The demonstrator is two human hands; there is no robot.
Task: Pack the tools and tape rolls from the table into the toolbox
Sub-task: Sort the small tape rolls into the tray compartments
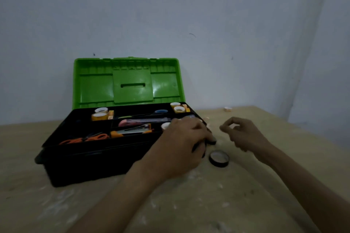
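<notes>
The black toolbox (91, 164) stands on the table with its green lid (128, 81) raised against the wall. Its tray holds yellow tape rolls (99, 114), two more rolls (178, 108), a blue roll (161, 111), orange scissors (85, 139) and a pink-handled tool (128, 122). My left hand (181, 147) rests at the box's right end, its fingers closed around a dark tape roll (212, 141) that is mostly hidden. A second black tape roll (219, 158) lies flat on the table beside it. My right hand (244, 134) hovers just to the right, fingers loosely curled, holding nothing.
The wooden table (265, 185) is dusty with pale flecks. A small white object (227, 108) sits at the back edge near the wall. A grey wall runs close behind the toolbox.
</notes>
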